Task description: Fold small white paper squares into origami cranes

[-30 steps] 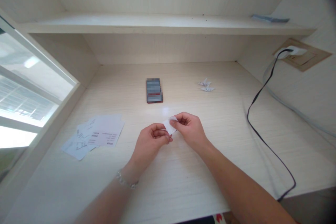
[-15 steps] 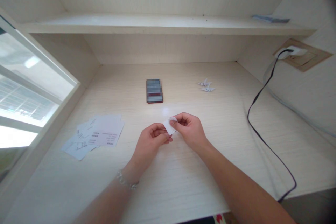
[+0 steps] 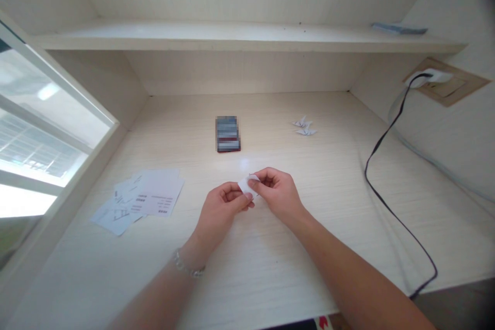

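Note:
A small folded piece of white paper (image 3: 244, 184) is pinched between my two hands above the desk. My left hand (image 3: 225, 205) grips its lower edge, thumb on top and fingers curled beneath. From the upper right, my right hand (image 3: 280, 190) holds the same paper between thumb and forefinger. The fingertips cover part of it, so its full shape is hidden. Farther back on the right lie two small folded paper cranes (image 3: 305, 132), close together.
Several printed paper sheets (image 3: 152, 193) overlap at the left. A dark rectangular object (image 3: 228, 134), blurred out, lies behind my hands. At the right, a black cable (image 3: 390, 211) runs from a wall socket (image 3: 460, 85) over the desk edge. A shelf (image 3: 247, 44) spans the back.
The folded paper has shifted and turned slightly to the left between my fingers. My left thumb now presses on its lower part. Everything else stays in place.

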A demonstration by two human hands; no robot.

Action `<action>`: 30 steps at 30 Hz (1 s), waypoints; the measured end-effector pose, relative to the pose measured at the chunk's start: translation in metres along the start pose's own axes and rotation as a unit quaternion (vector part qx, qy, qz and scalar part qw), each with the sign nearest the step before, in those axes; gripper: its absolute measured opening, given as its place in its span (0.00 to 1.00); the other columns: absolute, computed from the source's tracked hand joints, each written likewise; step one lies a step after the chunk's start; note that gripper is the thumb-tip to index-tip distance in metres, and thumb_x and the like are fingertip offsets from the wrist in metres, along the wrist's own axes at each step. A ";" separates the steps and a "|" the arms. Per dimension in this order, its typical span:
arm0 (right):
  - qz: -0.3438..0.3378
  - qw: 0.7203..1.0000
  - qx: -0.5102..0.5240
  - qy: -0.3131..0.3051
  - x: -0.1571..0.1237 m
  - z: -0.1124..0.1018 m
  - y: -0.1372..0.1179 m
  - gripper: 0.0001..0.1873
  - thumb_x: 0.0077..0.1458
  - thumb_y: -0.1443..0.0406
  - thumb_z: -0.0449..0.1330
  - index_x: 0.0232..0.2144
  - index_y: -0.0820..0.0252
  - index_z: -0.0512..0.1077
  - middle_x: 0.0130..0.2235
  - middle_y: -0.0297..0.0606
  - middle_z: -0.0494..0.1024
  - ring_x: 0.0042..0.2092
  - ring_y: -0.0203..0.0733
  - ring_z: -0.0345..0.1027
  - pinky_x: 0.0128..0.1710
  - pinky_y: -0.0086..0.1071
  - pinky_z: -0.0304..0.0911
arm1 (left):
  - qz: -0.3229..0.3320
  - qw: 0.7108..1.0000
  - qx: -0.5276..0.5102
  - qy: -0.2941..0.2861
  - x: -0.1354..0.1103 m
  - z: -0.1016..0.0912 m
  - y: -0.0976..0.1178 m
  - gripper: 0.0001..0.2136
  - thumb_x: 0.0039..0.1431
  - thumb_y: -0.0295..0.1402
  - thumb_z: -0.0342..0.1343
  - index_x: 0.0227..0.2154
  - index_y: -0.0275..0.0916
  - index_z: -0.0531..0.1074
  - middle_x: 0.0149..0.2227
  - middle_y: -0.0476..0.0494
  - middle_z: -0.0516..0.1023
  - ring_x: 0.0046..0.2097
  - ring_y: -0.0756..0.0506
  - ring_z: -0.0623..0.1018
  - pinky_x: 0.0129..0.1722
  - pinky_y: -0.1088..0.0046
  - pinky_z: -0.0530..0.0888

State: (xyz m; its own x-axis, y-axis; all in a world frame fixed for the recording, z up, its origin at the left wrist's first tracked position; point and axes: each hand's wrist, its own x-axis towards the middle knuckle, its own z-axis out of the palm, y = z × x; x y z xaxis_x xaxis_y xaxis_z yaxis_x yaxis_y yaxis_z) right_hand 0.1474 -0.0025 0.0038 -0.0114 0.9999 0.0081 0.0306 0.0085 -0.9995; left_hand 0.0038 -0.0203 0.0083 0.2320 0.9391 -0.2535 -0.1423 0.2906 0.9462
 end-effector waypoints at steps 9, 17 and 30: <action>0.026 0.999 0.022 -0.036 0.002 -0.001 0.005 0.07 0.43 0.63 0.63 0.26 0.61 0.73 0.26 0.35 0.75 0.27 0.36 0.68 0.28 0.30 0.63 | 0.021 0.999 0.003 0.028 0.005 -0.005 -0.004 0.09 0.46 0.27 0.58 0.34 0.35 0.71 0.26 0.47 0.75 0.29 0.50 0.74 0.32 0.74 0.70; 0.069 0.990 0.065 -0.103 0.003 -0.002 0.004 0.07 0.41 0.65 0.63 0.27 0.62 0.74 0.28 0.35 0.76 0.29 0.36 0.69 0.31 0.31 0.65 | 0.052 0.995 0.060 0.068 0.007 -0.010 -0.003 0.10 0.46 0.30 0.59 0.35 0.36 0.72 0.27 0.48 0.75 0.28 0.51 0.73 0.27 0.77 0.69; 0.102 0.983 0.098 -0.119 0.001 -0.010 -0.004 0.10 0.41 0.64 0.64 0.30 0.63 0.76 0.31 0.39 0.77 0.32 0.38 0.70 0.35 0.35 0.68 | 0.043 0.996 -0.029 0.076 0.006 -0.010 0.001 0.04 0.45 0.29 0.59 0.27 0.37 0.72 0.27 0.49 0.73 0.30 0.50 0.73 0.29 0.75 0.70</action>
State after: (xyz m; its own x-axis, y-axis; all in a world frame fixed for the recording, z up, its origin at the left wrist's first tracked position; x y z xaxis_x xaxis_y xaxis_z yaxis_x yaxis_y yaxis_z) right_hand 0.1570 -0.0013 0.0084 -0.2596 0.9492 -0.1777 -0.1371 -0.2184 -0.9662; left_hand -0.0046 -0.0130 0.0058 0.0691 0.9765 -0.2043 -0.2119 0.2145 0.9535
